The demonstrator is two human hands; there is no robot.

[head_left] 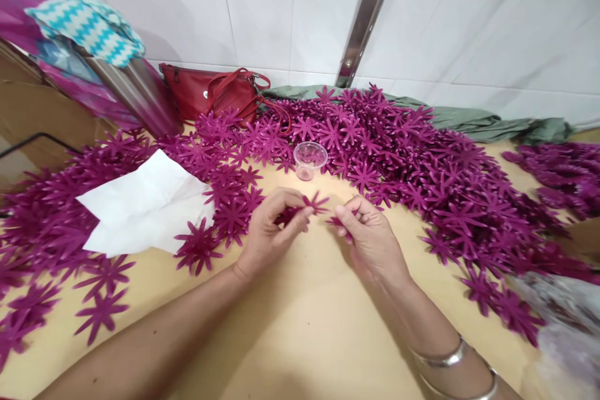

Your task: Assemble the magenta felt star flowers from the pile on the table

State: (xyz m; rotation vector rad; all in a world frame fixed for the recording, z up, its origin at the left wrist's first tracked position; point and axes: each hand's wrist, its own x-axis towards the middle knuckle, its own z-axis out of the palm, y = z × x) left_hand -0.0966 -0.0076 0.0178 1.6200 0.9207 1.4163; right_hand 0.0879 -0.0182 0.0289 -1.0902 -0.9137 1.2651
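Note:
My left hand (272, 228) is closed in a pinch on a magenta star-shaped flower piece (313, 202), held just above the tan tabletop (300, 325). My right hand (370, 237) is also closed, gripping another magenta flower piece (338, 223) whose petals peek out by the fingers. The two hands are a few centimetres apart. A small clear plastic cup (309, 160) stands just beyond them. Heaps of the same magenta flower pieces (412, 150) ring the hands in an arc.
A white sheet of paper (145, 203) lies on the flowers at left. A red handbag (215, 94) sits by the white tiled wall, with green cloth (469, 119) behind the pile. A zigzag-patterned cloth (89, 25) hangs at upper left. Clear plastic bag (567, 319) at lower right.

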